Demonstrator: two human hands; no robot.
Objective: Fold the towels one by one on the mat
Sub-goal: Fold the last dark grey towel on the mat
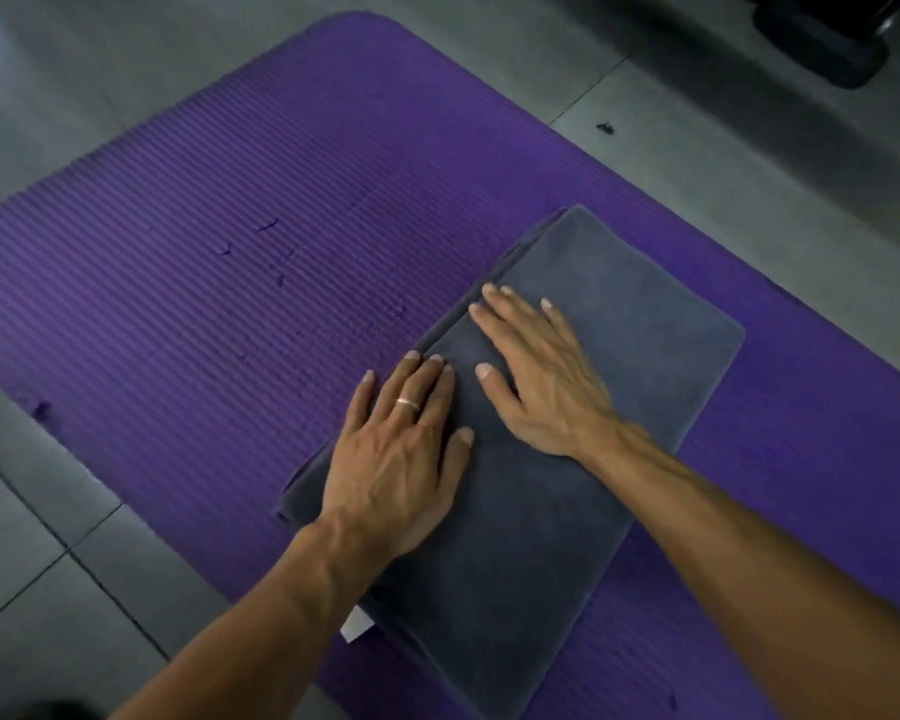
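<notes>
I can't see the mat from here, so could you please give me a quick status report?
Left hand and right hand flat, fingers straight, pressing the grey towel. Towel folded into a rectangle on the purple mat. Nothing in the way.

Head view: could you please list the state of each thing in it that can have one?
Grey towel: folded into a layered rectangle, lying flat on the mat.
White tag: sticking out at the towel's near left edge.
Purple mat: unrolled flat on the tiled floor.
Left hand: open, flat on the towel, ring on one finger.
Right hand: open, fingers spread, pressing the towel.
</notes>
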